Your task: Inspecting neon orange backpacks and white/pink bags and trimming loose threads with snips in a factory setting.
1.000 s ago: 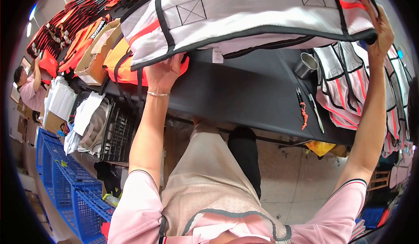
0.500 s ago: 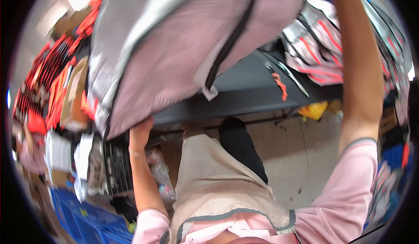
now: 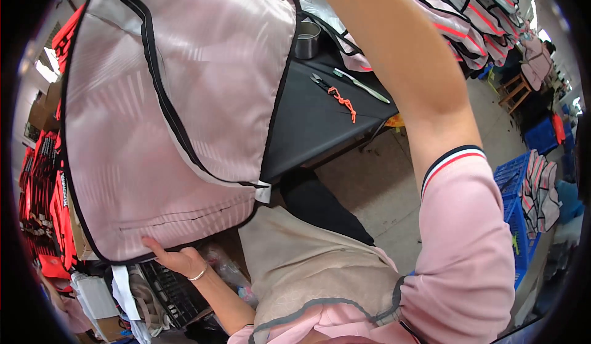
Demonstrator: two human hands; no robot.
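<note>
A large pink fabric panel hangs upright in front of me at the left, bordered with black binding. Down its face runs a long black strip, ending at a small white tag on the right edge. My left hand pinches the panel's bottom edge, thumb on the pink face and the other fingers behind it. My right arm reaches up past the top of the picture, so its hand and anything in it are out of sight.
The black table bears a metal cup, thread snips with an orange cord and a toothbrush. Pink and grey pieces are heaped behind. Blue crates stand right, near a wooden stool; orange-black bundles line the left.
The panel has swung toward the left and down, its pink face now flatter toward me and the grey side gone from view. My left hand has moved lower and left; my right arm leans inward.
</note>
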